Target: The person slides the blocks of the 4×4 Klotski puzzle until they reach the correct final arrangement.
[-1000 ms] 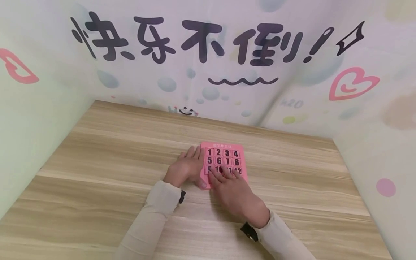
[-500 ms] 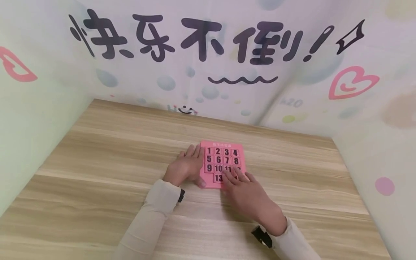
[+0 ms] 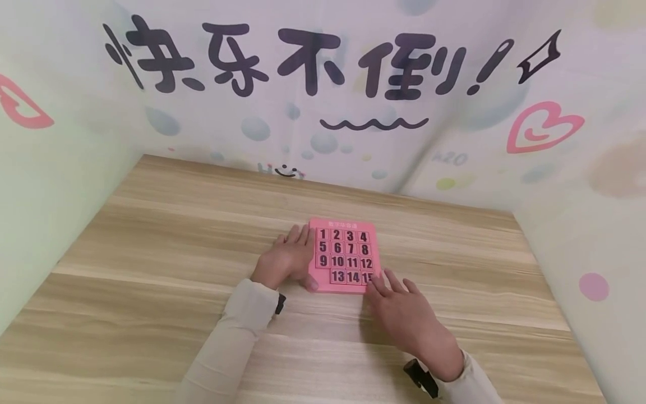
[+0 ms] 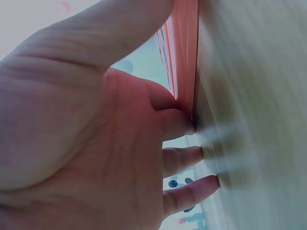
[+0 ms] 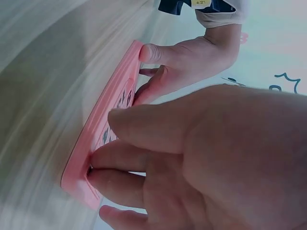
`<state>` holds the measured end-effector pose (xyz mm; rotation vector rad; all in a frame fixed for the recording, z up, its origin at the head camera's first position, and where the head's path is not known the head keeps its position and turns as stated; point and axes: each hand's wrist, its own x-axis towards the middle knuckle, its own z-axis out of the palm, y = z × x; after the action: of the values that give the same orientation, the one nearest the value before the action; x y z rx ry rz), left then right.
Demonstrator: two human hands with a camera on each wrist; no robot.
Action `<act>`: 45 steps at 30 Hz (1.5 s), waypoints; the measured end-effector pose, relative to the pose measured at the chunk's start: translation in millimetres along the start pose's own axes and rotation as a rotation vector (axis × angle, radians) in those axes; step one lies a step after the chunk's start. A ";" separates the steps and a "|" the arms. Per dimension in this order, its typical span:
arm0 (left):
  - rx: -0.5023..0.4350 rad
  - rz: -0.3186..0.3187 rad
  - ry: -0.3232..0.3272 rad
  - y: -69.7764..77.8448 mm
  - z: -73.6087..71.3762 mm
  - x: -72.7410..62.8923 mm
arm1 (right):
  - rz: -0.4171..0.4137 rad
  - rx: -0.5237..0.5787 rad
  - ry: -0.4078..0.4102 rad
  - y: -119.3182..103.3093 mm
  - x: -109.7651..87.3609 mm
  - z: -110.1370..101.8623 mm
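Note:
A pink number slide puzzle [image 3: 323,276] lies flat on the table. Tiles 1 to 12 fill its upper rows in order. The bottom row has a gap at the left, then the 13 tile [image 3: 338,276], the 14 tile [image 3: 353,277] and the 15 tile [image 3: 365,278]. My left hand [image 3: 284,261] steadies the puzzle, fairly straight fingers along its left side and thumb [image 5: 152,53] at the near left corner. My right hand [image 3: 410,321] is at the near right corner, where its fingertips touch or hover over the partly covered 15 tile; contact is unclear.
The wood-grain table [image 3: 192,241] spreads around the puzzle. Behind it stands a printed white backdrop [image 3: 323,73] with large black characters, and pale panels flank both sides. Each wrist wears a black strap [image 3: 421,379] below a light sleeve [image 3: 222,336].
My right hand has slid to the right across the bottom row, uncovering tiles 13 and 14 and the gap at the row's left end. The left hand keeps its place.

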<state>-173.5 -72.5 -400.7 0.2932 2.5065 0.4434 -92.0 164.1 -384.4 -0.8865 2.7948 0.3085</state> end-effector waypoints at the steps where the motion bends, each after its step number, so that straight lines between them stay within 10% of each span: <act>1: -0.002 0.002 0.001 0.1 0.0 0.0 | 0.003 0.001 -0.006 0.0 -0.2 -0.2; 45: -0.035 0.005 -0.003 -1.5 -0.1 -2.1 | -0.001 0.200 -0.018 -15.0 11.6 3.3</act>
<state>-172.1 -74.6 -400.1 0.2864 2.4924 0.4886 -92.1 146.6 -392.5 -0.8343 2.7476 0.0348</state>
